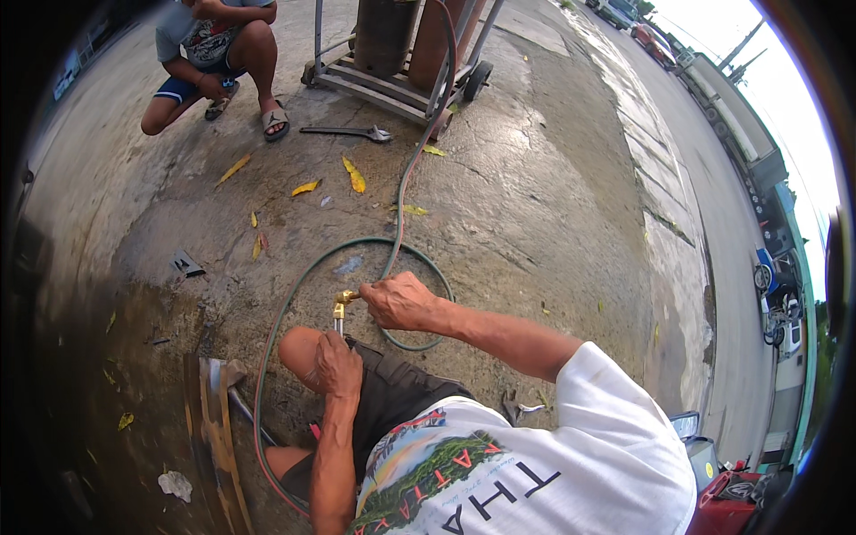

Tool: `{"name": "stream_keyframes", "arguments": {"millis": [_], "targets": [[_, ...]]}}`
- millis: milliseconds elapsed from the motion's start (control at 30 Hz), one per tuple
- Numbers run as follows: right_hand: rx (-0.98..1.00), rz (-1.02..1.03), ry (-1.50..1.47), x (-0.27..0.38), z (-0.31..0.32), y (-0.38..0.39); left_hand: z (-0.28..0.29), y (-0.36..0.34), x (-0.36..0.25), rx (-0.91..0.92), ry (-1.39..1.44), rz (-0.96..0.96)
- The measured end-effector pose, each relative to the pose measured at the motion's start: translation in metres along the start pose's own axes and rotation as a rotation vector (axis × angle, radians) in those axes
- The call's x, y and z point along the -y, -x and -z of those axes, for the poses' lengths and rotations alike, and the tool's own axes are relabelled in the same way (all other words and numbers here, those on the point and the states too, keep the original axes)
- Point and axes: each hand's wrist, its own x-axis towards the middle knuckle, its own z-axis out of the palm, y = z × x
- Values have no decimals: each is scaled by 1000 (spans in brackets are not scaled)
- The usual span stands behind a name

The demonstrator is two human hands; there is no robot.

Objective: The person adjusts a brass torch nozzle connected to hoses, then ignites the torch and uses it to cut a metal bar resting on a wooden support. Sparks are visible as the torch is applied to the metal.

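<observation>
A cutting torch with a brass head (344,298) and silver tubes points upward in front of my raised knee. My left hand (339,366) is closed around the tubes just below that head. From the right, my right hand (399,301) pinches the torch tip, which sticks out sideways from the brass; most of it is hidden by the fingers. A twin hose, green and red (267,357), loops on the concrete around both hands.
Gas cylinders (385,40) stand on a wheeled cart (374,87) ahead, with an adjustable wrench (352,133) before it. Another person (218,53) squats at the far left. A hammer (239,388) and metal bars (218,437) lie left; pliers (512,407) lie right.
</observation>
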Motion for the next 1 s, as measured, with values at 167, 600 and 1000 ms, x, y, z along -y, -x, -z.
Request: {"name": "stream_keyframes", "arguments": {"millis": [167, 600, 1000], "targets": [[176, 164, 92, -20, 13, -8, 0, 0, -2, -4, -2, -39], [105, -174, -97, -2, 15, -4, -1, 1, -4, -16, 78, -22], [42, -133, -79, -4, 13, 11, 1, 1, -10, -18, 55, -42]]}}
